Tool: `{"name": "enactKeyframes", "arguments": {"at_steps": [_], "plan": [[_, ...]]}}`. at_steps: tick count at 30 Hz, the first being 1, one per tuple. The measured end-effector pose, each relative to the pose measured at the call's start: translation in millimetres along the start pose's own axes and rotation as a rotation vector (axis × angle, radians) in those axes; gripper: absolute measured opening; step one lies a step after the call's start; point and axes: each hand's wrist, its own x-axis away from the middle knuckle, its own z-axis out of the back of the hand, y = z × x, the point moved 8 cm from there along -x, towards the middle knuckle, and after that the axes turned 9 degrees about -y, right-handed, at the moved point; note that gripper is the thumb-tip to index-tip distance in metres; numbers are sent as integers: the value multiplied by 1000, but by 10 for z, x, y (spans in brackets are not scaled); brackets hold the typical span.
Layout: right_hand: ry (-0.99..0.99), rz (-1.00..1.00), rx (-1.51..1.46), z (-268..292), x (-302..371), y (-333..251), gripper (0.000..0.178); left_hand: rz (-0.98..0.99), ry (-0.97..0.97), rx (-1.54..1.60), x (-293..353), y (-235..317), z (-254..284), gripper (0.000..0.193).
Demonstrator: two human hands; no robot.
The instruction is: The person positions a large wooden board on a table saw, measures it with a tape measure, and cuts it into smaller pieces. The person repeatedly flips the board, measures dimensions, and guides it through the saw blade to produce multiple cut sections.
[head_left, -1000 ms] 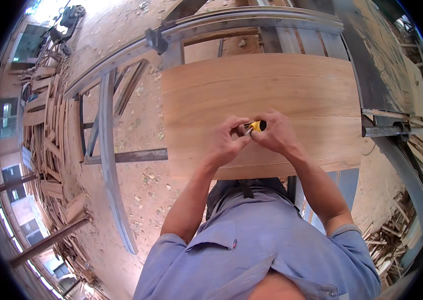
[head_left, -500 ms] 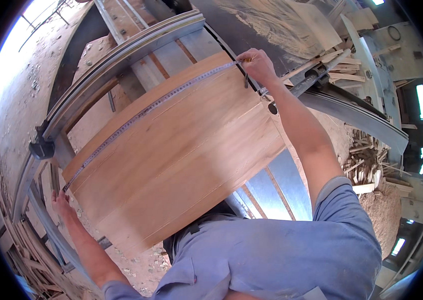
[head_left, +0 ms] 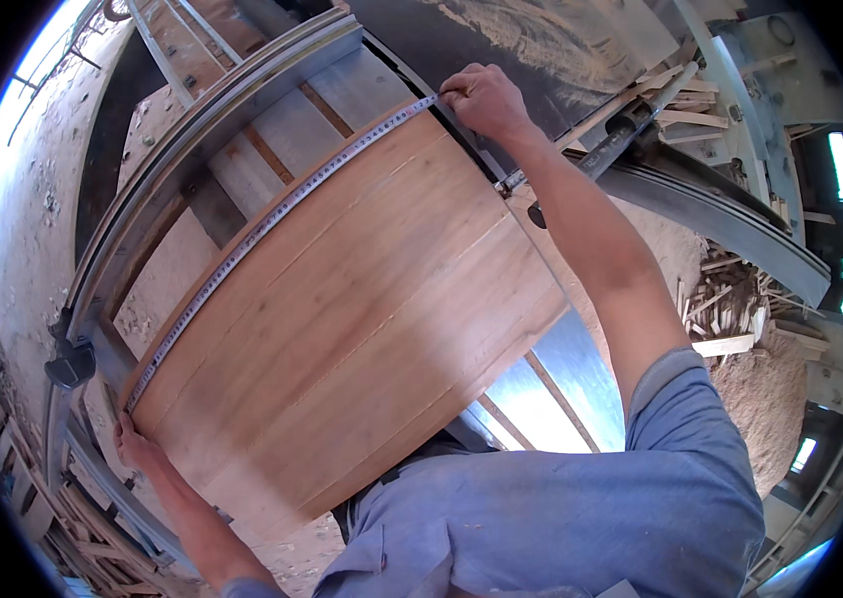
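Note:
A wide wooden panel, made of glued boards, lies on a metal saw table in front of me. Along its far edge a white tape measure is stretched. At the panel's left corner my left hand pinches one end of the tape. My right hand is closed around the other end at the far right corner; its fingers hide what the tape runs into there.
A metal rail runs beyond the panel, with a black end piece at its left. Scrap wood and a sawdust heap lie on the right. Sawdust covers a dark surface at the far side.
The tape has shifted from across the panel to close along its far edge. My right hand has moved left and away from me; my left hand has moved slightly nearer. The view has shifted a little.

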Motion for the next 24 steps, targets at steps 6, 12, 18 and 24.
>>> {"name": "enactKeyframes", "arguments": {"at_steps": [6,12,18,24], "plan": [[0,43,-17,-72,36,-146,18,16,11,44,-31,-52,90,23],[-27,49,35,-70,37,-200,18,-32,22,50,-65,-82,140,21],[-24,9,116,-43,76,-170,20,-18,89,-88,182,154,-67,18],[-17,-31,140,14,52,-277,19,-54,22,74,47,-33,58,23]]}}
